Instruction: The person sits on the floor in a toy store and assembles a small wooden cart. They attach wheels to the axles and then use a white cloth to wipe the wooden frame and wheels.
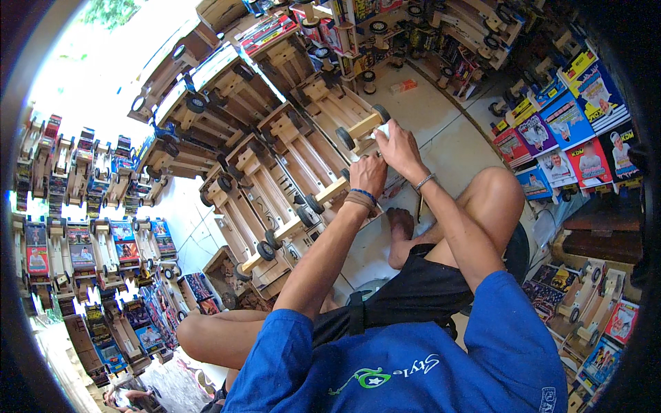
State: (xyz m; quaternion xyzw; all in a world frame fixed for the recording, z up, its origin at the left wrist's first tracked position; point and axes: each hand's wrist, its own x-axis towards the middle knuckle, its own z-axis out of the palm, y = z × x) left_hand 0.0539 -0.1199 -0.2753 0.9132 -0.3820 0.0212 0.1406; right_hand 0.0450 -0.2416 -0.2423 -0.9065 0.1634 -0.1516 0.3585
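Note:
Wooden toy trucks lie wheels-up in a row before me, and my hands are over the nearest right one. Its wooden axle block (365,126) carries a black wheel (345,138) at one end and another black wheel (381,113) at the other. My right hand (401,149) is closed around a small white object (381,131) beside this axle; fingers hide most of it. Just left of and below it, my left hand (369,173) is closed, knuckles up, over the truck's wooden frame. Whatever its fingers pinch is hidden.
More upturned wooden truck bodies (303,155) stand close on the left. Stacked toy trucks (76,248) line the left side, and colourful printed panels (578,127) stand on the right. An orange packet (404,86) lies on the tiled floor (451,138). My bare foot (401,226) is below my hands.

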